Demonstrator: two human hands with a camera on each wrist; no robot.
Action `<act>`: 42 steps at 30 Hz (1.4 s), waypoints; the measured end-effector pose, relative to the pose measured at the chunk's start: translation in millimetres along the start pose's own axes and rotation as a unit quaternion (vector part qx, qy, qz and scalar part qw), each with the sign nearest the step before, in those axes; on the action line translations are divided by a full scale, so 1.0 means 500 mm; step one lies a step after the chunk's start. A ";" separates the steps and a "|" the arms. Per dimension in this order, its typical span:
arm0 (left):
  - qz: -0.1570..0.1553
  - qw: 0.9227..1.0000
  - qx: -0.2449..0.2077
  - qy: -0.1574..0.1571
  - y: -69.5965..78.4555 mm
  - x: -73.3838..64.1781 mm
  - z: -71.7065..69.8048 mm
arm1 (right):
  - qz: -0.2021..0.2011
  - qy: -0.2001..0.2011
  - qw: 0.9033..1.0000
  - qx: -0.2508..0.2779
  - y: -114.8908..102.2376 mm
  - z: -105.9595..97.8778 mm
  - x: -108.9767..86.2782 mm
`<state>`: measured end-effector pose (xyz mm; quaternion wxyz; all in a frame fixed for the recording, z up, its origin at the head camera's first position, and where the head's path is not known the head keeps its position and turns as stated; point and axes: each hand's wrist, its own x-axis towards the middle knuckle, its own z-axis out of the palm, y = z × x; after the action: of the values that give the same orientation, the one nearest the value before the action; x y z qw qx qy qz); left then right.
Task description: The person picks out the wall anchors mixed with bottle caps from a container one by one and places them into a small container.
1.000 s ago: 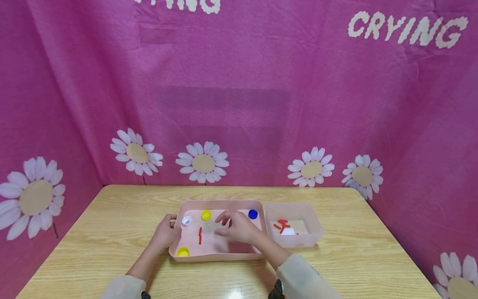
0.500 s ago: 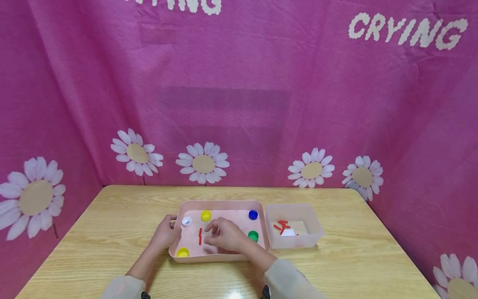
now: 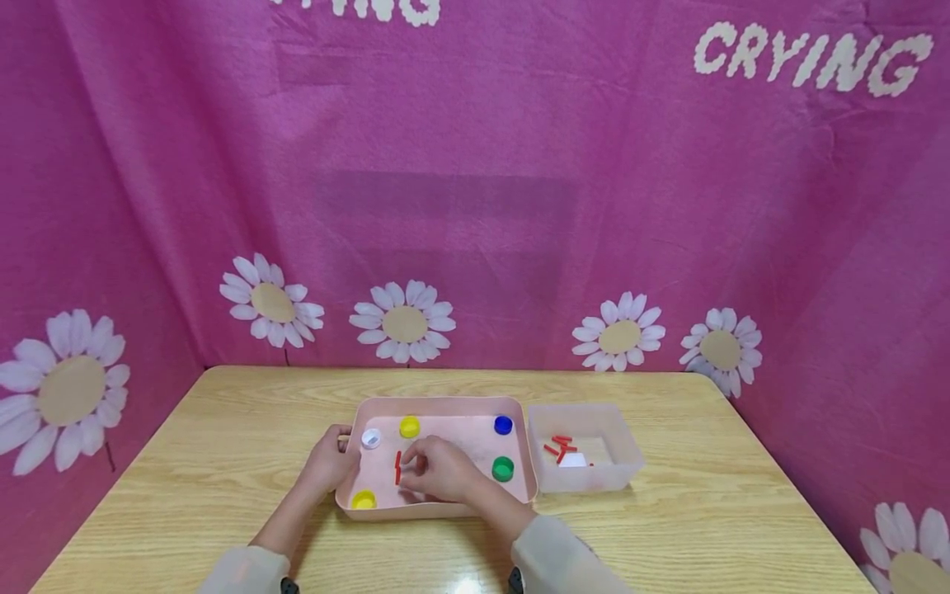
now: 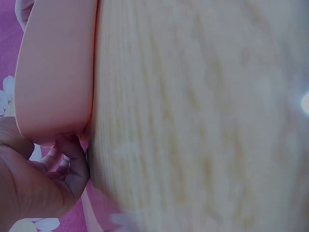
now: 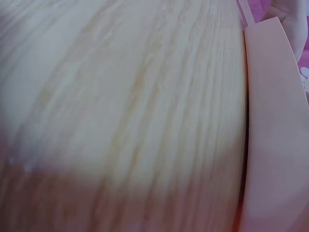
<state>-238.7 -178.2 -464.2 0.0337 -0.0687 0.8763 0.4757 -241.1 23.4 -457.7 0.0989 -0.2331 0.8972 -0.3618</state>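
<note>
My left hand (image 3: 329,464) holds the left end of a shallow pink tray (image 3: 438,513); in the left wrist view its thumb and fingers are at the tray's end wall (image 4: 53,82). Inside the tray, two short red sticks (image 3: 397,476) lie end to end, slightly offset. My right hand (image 3: 445,470) is low over the tray, fingertips right beside the sticks, thumb and index finger apart. Around them lie a white cap (image 3: 371,438), two yellow caps (image 3: 409,426), a blue cap (image 3: 503,425) and a green cap (image 3: 502,469).
A translucent box (image 3: 627,472) stands against the tray's right side, with several red sticks (image 3: 562,439) and a white piece (image 3: 574,460) in it. Both rest on a wooden table (image 3: 705,495). A pink flowered cloth (image 3: 475,247) hangs behind and along the sides.
My right hand has moved left across the tray, from near the blue cap to the two red sticks, uncovering the green cap. My left hand has stayed at the tray's end.
</note>
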 end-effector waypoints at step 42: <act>-0.012 1.000 0.007 0.002 0.005 -0.005 -0.001 | 0.033 0.007 0.998 -0.050 -0.009 0.016 0.019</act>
<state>-236.5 -176.7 -461.5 0.0383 -0.0798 0.8789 0.4688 -245.0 11.4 -460.5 0.0928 -0.2052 0.9223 -0.3141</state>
